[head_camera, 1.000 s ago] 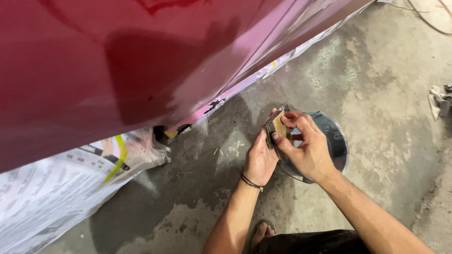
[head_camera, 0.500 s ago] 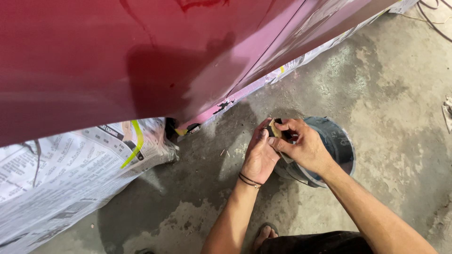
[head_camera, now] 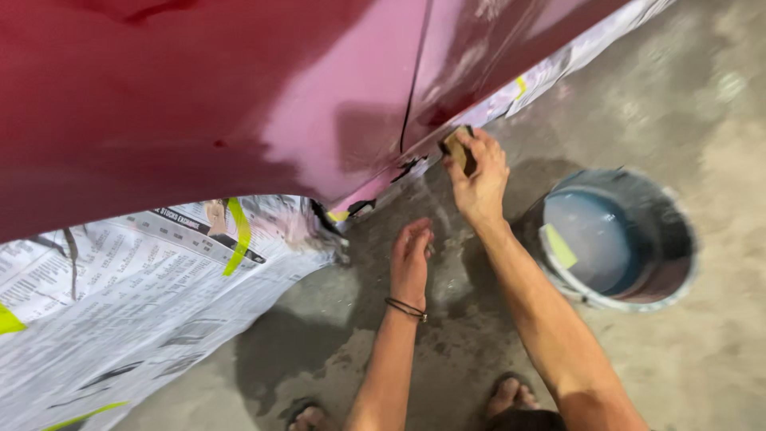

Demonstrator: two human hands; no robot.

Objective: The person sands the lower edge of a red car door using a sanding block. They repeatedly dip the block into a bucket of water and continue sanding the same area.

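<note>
The right hand (head_camera: 479, 179) is gripping a small tan sanding block (head_camera: 458, 149), fingers clamped around it, and is pressing it against the lower edge of the glossy red car panel (head_camera: 239, 104), just beside the dark seam that runs down the bodywork. The left hand (head_camera: 411, 259) is hanging lower, empty, its fingers loosely curled and slightly apart, hovering over the wet concrete floor (head_camera: 702, 104); a dark band (head_camera: 405, 308) is sitting on its wrist. Newspaper masking (head_camera: 136, 295) with yellow-green tape strips is covering the part below the panel to the left. A round bucket (head_camera: 618, 239) holding bluish water is standing on the floor just right of the right forearm. Two sandalled feet are showing at the bottom edge.
</note>
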